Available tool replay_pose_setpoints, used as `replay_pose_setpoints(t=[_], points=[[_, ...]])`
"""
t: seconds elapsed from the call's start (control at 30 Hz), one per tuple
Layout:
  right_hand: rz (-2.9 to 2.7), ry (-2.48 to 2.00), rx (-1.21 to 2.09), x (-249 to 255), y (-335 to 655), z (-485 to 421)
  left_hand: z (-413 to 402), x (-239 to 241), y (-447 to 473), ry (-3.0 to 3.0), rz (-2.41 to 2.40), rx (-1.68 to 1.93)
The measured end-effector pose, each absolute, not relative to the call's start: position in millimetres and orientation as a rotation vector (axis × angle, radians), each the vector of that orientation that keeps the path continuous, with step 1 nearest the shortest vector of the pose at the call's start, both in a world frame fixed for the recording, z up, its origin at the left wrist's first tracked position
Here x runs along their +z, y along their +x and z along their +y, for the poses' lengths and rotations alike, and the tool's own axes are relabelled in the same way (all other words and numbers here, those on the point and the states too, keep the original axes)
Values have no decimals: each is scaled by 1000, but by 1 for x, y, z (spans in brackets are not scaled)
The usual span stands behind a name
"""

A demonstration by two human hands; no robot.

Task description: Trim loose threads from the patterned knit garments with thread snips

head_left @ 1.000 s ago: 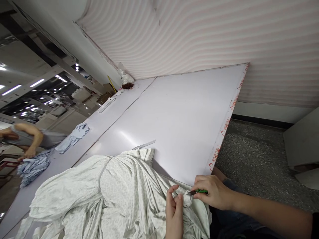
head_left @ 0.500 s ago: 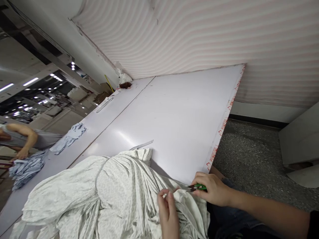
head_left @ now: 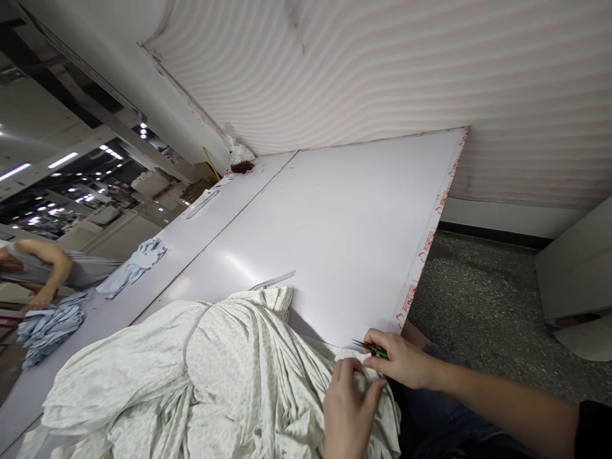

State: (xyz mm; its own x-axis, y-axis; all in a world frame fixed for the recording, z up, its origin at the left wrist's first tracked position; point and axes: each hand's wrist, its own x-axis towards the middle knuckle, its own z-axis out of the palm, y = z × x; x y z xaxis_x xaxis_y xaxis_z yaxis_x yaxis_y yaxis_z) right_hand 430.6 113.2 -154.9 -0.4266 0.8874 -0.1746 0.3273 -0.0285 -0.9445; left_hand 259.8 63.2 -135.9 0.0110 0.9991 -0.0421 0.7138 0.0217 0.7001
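A pile of pale fabric (head_left: 229, 357) with a faint grey pattern lies bunched along the near edge of the table, a band of grey cord or strip tied round its middle. My right hand (head_left: 399, 358) grips a pair of green-handled thread snips (head_left: 375, 350), whose thin blades point left just above the cloth. Close beside it, my left hand (head_left: 351, 401) has its fingers curled onto the fabric at the pile's right end. The cloth under those fingertips is partly hidden.
The white table (head_left: 335, 223) stretches away to a striped sheet (head_left: 382, 76) hung behind it. A flat clear strip (head_left: 272, 280) lies past the pile. At far left, a co-worker's arm (head_left: 52, 264) reaches to blue cloth (head_left: 52, 325). Speckled floor (head_left: 473, 287) shows at right.
My left hand has moved right and turned, closing in on the cloth near the snips. The snips have shifted slightly left and up, with their blades now showing above the fabric.
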Motion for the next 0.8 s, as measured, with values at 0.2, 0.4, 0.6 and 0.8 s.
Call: replay_pose_setpoints(t=[0.2, 0.4, 0.6, 0.8], points=[[-1687, -1129, 1397, -165, 431, 106, 58, -156, 259, 1885, 1719, 928], [-1897, -1050, 1129, -175, 426, 96, 42, -165, 252, 2231, 1651, 1113], [-1921, -1115, 1355, -159, 437, 95, 36, -174, 258, 2427, 1672, 1303], [-2087, -1147, 1290, -136, 452, 89, 37, -169, 269, 2289, 1701, 1440]])
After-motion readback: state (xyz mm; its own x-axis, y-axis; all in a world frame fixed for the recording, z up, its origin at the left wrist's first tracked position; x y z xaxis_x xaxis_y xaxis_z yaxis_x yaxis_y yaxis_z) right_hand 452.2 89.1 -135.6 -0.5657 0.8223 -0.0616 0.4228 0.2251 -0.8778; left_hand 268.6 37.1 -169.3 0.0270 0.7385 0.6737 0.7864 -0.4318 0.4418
